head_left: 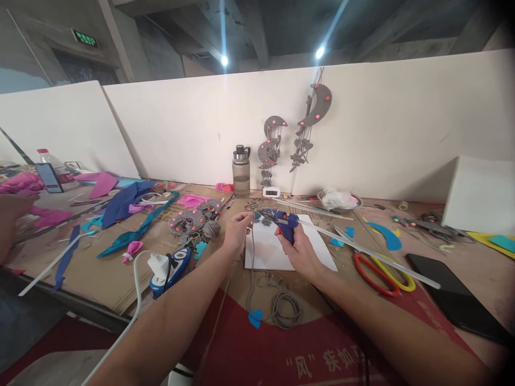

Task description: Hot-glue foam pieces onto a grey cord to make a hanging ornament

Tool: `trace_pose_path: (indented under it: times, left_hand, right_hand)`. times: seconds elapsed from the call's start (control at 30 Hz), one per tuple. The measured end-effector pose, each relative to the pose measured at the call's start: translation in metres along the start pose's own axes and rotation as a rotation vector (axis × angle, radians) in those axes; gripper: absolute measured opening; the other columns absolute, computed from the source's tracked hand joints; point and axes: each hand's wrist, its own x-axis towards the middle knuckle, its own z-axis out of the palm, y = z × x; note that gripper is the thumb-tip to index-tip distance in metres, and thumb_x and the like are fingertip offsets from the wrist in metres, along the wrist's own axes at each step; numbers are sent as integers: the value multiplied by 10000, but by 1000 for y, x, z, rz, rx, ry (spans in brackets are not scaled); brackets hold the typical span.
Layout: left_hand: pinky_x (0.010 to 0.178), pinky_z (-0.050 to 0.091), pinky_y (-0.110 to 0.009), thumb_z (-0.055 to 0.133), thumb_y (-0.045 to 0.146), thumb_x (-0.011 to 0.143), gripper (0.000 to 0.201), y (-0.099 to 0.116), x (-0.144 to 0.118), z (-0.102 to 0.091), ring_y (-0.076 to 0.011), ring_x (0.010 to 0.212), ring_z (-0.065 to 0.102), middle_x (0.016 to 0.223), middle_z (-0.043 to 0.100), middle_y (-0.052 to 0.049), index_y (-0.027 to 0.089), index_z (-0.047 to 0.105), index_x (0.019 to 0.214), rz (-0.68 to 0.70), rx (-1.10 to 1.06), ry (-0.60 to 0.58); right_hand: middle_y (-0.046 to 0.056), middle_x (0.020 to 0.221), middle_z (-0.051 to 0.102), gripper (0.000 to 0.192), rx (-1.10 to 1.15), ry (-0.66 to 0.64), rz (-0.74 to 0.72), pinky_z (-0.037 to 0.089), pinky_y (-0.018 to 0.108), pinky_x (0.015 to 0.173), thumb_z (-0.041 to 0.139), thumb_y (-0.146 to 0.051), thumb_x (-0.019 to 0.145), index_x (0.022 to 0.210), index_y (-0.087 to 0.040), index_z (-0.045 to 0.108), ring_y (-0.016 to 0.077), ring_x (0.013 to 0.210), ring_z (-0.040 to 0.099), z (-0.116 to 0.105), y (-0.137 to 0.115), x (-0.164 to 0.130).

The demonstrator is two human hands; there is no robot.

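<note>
I had the right hand (300,252) clenched round the grip of the blue glue gun (281,220), its nozzle pointing left toward the left hand (237,230). That hand's fingers (246,217) were pinched on a small grey piece (257,215) right at the nozzle tip, with a grey cord (252,252) hanging from the same spot down to a loose coil (284,308) near me on the counter (462,252). Both hands hovered over a white sheet (273,252) lying flat on the counter. By my reading the gluing was in the middle: the piece and cord were held at the nozzle, but I could not tell whether any glue had come out. Two finished-looking grey crescent hangings (311,120) leaned against the white partition behind, and a heap of grey felt shapes with pink dots (193,222) lay just left of the left hand, so some work looked done and a good deal of loose stock remained. Red and yellow scissors (382,273) lay to the right of the sheet, a dark phone (454,297) beyond them, and a water bottle (241,170) stood at the partition. Another person's hand (10,206) showed at the far left.
</note>
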Motion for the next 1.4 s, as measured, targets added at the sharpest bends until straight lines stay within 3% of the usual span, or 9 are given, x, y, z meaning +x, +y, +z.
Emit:
trace_pose_path:
  times: [0.23, 0.47, 1.2, 1.4]
  left_hand:
    - [468, 255, -203, 723, 331, 609, 224, 1, -1, 1, -71, 544, 429, 603, 522, 15, 137, 660, 701, 3, 4, 13]
    - [474, 276, -205, 722, 339, 617, 223, 0, -1, 1, -69, 535, 447, 635, 574, 4, 143, 674, 713, 21, 57, 15]
    - [497, 277, -214, 697, 360, 659, 233, -4, -3, 0, -68, 518, 407, 591, 535, 15, 139, 682, 731, 70, 162, -8]
    - [474, 243, -216, 707, 352, 635, 225, 0, -3, 1, -60, 493, 391, 563, 518, 19, 139, 666, 691, 40, 102, 27]
  right_hand:
    - [83, 943, 634, 230, -95, -13, -31, 455, 360, 800, 421, -360, 905, 1047, -187, 471, 196, 840, 585, 0, -1, 0]
    - [95, 961, 634, 236, -122, -20, -18, 453, 377, 813, 416, -358, 906, 1058, -185, 469, 210, 856, 586, 0, -2, 0]
    - [122, 980, 628, 264, -177, -28, 33, 457, 408, 822, 410, -392, 900, 1039, -179, 480, 242, 889, 586, 3, 3, -1]
    - [119, 987, 631, 288, -152, 54, 6, 463, 389, 820, 424, -405, 896, 1067, -178, 473, 233, 892, 595, 2, 5, -1]
